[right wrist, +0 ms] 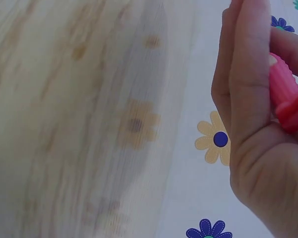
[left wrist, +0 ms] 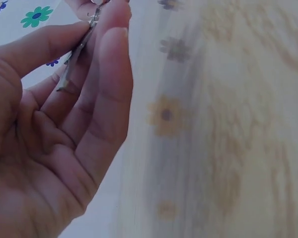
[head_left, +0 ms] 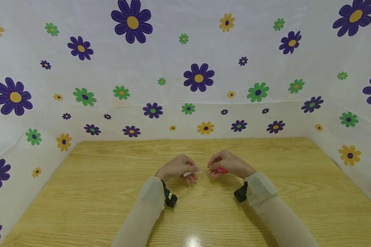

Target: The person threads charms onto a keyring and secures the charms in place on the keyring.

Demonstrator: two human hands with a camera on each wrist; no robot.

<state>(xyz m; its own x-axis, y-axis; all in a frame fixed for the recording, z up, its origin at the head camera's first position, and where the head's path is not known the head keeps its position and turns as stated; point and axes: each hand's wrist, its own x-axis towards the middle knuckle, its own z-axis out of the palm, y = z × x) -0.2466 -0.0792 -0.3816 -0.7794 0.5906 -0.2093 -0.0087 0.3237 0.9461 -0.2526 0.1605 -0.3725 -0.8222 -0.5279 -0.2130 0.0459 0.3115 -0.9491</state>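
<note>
One metal piece (head_left: 188, 174), pinched by the left hand (head_left: 177, 167), is slanting up rightward toward a thin ring (head_left: 201, 168); the right hand (head_left: 230, 164) is gripping a pink ribbed piece (right wrist: 284, 82).

Looks like a small, makeshift recording booth, walled at the back and both sides by white sheeting (head_left: 160, 61) printed with purple, green and yellow daisies (head_left: 199, 78), fitted with a wood-grain tabletop (head_left: 89, 192), and given away by black wrist-worn cameras (head_left: 171, 199). Cannot be pinned down as home or lab.
</note>
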